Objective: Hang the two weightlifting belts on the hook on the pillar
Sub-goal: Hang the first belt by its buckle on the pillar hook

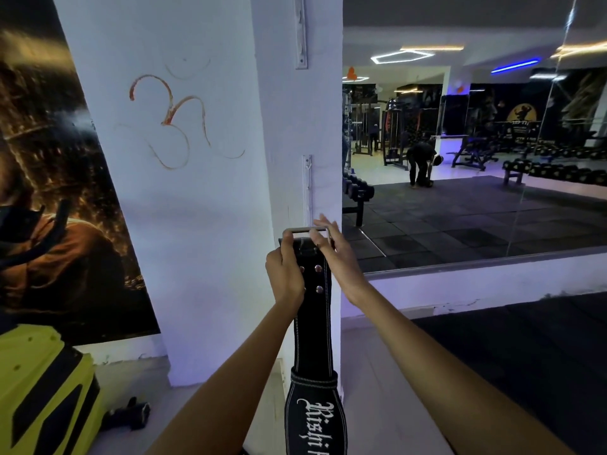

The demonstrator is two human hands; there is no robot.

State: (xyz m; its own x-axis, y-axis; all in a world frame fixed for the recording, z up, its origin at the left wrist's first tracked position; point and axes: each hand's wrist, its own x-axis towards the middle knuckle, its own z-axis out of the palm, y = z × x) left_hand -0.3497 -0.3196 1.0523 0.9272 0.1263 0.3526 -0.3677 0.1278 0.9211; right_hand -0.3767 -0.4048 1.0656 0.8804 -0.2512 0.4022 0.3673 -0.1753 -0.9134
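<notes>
— Two hands up at the white pillar [197, 192], and only one weightlifting belt [312, 326] that we can see. What sits on our far left?

— We see a yellow and black moulded block [42, 385] on the floor by the dark poster [56, 192], with a small dark object [129, 413] lying beside it; the pale floor between that and the pillar's foot is open.

— And our hands?

— Our left hand [285, 277] is closed round the belt's left edge just below the metal buckle [307, 232], fingertips on the buckle frame. Our right hand [335, 257] pinches the buckle end with thumb and forefinger, the other fingers spread loose. The belt hangs straight down between our forearms, close to the pillar's right corner.

— The hooks?

— We see a white hook rail [307, 188] on the pillar face directly above the buckle, and a second rail [301, 34] well higher.

— To the right?

— We have a wall mirror [476, 159] above a low white ledge [476, 287], and dark matting [525, 362] lying open beside our right arm.
</notes>
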